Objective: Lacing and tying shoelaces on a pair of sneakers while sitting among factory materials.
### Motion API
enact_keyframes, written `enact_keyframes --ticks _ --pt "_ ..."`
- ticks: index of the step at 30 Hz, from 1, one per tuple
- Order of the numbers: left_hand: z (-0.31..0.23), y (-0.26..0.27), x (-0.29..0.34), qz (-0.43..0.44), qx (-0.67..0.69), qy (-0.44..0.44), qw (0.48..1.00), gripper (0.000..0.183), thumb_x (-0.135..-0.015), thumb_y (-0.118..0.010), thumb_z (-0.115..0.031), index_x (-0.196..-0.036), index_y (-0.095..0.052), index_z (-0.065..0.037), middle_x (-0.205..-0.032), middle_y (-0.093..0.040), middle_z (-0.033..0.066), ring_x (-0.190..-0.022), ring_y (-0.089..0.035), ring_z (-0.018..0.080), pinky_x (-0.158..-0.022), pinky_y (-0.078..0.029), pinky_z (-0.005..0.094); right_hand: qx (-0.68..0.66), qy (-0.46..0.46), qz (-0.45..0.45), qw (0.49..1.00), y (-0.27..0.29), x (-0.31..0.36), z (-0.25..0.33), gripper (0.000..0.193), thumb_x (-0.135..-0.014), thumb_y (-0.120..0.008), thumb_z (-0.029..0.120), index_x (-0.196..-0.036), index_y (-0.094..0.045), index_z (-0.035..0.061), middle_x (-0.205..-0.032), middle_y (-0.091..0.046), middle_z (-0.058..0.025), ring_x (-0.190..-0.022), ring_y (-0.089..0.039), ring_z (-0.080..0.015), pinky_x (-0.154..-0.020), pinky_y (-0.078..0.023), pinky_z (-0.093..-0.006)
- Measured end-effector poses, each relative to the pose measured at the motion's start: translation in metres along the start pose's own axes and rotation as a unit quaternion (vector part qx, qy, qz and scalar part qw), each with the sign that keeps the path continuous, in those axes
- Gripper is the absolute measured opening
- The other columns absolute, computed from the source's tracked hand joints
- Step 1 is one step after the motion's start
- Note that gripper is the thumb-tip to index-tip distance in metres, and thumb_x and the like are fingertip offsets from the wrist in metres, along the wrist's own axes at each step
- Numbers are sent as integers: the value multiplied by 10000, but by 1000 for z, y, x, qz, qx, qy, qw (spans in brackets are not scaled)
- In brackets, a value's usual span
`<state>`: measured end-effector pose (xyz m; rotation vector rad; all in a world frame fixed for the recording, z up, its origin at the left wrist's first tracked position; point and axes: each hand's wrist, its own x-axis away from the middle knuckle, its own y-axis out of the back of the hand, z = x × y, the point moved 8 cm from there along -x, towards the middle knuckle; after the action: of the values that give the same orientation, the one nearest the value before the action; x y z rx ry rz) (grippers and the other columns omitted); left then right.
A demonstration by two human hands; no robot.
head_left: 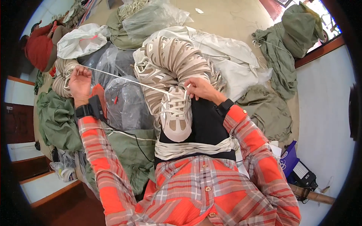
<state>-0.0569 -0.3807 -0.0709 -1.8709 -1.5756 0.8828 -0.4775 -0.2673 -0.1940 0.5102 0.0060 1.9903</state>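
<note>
On my lap lies a beige and white sneaker (176, 122), its toe toward me and its white laces threaded in crosses. A white shoelace (122, 78) runs taut from the top of the sneaker to my left hand (80, 83), which is raised out to the left with its fingers curled closed on the lace. My right hand (204, 89) pinches the sneaker at its collar, beside the top eyelets; its fingertips are partly hidden. A bundle of white laces (196, 148) lies across my lap, just below the toe.
Beyond the sneaker curves a long stacked row of similar shoes (181, 54). Clear plastic bags (128, 103), a green cloth (56, 120) and a white sheet (233, 56) surround it. Another person in red (39, 47) sits at the far left. A purple box (288, 160) stands at right.
</note>
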Motion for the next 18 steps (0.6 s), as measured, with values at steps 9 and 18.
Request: enact_keyframes --ticks 9,18 --pt "19 -2 43 -113 -90 -72 987 111 -869 -520 -96 -931 -555 -10 -795 -580 54 -633 -491 109 -547 -402 225 41 -5 68 997 -91 -18 -4 247 -849 -468 187 -718 -568 2 -555 -556 -49 -423 -535 -119 -378 -441 -283" --pt "98 -44 67 -146 -623 -47 767 204 -869 -500 -180 -857 -627 -20 -684 -628 57 -631 -583 120 -591 -448 276 265 242 -54 932 -129 6 38 150 -779 -521 139 -782 -536 -10 -633 -570 -209 -627 -585 -386 -557 -472 -453"
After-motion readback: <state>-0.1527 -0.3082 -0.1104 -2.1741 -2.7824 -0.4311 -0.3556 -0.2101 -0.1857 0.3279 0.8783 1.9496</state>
